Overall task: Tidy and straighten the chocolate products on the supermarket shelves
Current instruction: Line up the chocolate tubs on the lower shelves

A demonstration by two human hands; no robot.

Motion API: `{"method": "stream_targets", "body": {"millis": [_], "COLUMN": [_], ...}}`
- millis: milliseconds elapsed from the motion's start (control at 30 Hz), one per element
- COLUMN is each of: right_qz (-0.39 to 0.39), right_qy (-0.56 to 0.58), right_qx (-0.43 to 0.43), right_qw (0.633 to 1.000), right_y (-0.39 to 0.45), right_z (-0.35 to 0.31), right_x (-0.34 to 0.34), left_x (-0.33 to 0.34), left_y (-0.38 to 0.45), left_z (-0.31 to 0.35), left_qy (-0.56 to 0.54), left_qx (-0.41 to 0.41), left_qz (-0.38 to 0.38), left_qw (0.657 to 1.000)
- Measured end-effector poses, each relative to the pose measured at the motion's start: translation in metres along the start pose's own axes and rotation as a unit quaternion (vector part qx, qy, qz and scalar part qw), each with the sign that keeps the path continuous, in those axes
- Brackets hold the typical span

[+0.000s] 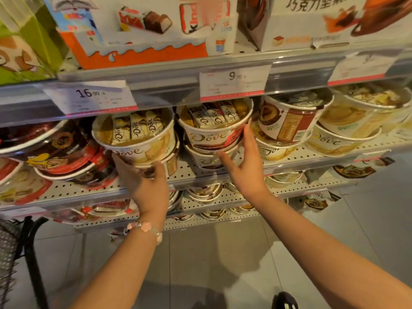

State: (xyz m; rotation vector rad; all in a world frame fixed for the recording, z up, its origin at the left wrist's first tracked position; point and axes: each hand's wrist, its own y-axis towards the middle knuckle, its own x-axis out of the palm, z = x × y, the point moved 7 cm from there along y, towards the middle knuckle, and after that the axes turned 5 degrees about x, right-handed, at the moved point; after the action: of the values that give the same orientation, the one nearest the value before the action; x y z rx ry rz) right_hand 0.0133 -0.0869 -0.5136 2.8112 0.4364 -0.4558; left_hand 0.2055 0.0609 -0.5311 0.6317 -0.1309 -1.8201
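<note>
I read "Dove" on the tub [136,139] my left hand [145,186] grips from below, fingers curled round its base at the front edge of the middle shelf [200,175]. The tub tilts toward me, its clear lid showing three wrapped bars, each also marked "Dove", lying with their long axes running front to back. My right hand [243,161] is spread, fingers straight, pressing the right side of a second Dove tub [214,126] stacked on another tub; its lid also shows three wrapped bars. Price tags on the rail above read "16.90" [89,97] and "9" [233,82]. On the top shelf sits an orange and white Kinder box [142,36]. A pink bead bracelet [145,228] circles my left wrist.
</note>
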Motion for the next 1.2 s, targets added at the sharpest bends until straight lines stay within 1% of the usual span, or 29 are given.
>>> {"method": "stream_targets", "body": {"millis": [100, 167, 267, 300, 400, 467, 600, 667, 833, 900, 1033, 1133, 1200], "right_qz": [-0.001, 0.027, 0.068, 0.081, 0.122, 0.154, 0.214, 0.214, 0.201, 0.195, 0.184, 0.156, 0.123], "right_qy": [0.013, 0.011, -0.002, -0.006, -0.021, -0.038, -0.057, -0.052, -0.06, -0.058, -0.087, -0.063, -0.021], "right_qx": [-0.024, -0.043, -0.08, -0.092, -0.12, -0.108, -0.049, -0.023, 0.069, 0.088, 0.099, 0.1, 0.109], "right_qw": [1.0, 0.999, 0.994, 0.992, 0.985, 0.981, 0.974, 0.975, 0.975, 0.975, 0.974, 0.981, 0.986], "right_y": [-0.016, -0.023, -0.026, -0.025, -0.017, -0.007, 0.013, 0.023, 0.048, 0.058, 0.07, 0.076, 0.081], "right_z": [0.005, 0.009, 0.014, 0.017, 0.031, 0.046, 0.071, 0.078, 0.091, 0.092, 0.096, 0.105, 0.114], "right_x": [-0.023, -0.048, -0.093, -0.109, -0.16, -0.192, -0.238, -0.247, -0.248, -0.247, -0.251, -0.26, -0.268], "left_x": [0.012, 0.024, 0.053, 0.063, 0.096, 0.119, 0.157, 0.174, 0.197, 0.202, 0.209, 0.208, 0.2], "left_y": [-0.03, -0.048, -0.077, -0.086, -0.112, -0.124, -0.133, -0.134, -0.132, -0.127, -0.113, -0.11, -0.107], "left_z": [0.011, 0.025, 0.06, 0.076, 0.13, 0.154, 0.175, 0.178, 0.173, 0.17, 0.162, 0.155, 0.153], "left_qy": [0.011, 0.014, -0.014, -0.024, -0.048, -0.051, -0.061, -0.047, 0.009, 0.033, 0.066, 0.015, -0.032], "left_qx": [-0.021, -0.027, -0.027, -0.009, 0.082, 0.099, 0.047, 0.028, -0.026, -0.027, -0.048, -0.054, -0.023], "left_qz": [0.002, 0.001, -0.026, -0.034, -0.058, -0.075, -0.098, -0.106, -0.093, -0.085, -0.095, -0.135, -0.142], "left_qw": [1.0, 1.0, 0.999, 0.999, 0.994, 0.991, 0.992, 0.993, 0.995, 0.995, 0.992, 0.989, 0.989]}}
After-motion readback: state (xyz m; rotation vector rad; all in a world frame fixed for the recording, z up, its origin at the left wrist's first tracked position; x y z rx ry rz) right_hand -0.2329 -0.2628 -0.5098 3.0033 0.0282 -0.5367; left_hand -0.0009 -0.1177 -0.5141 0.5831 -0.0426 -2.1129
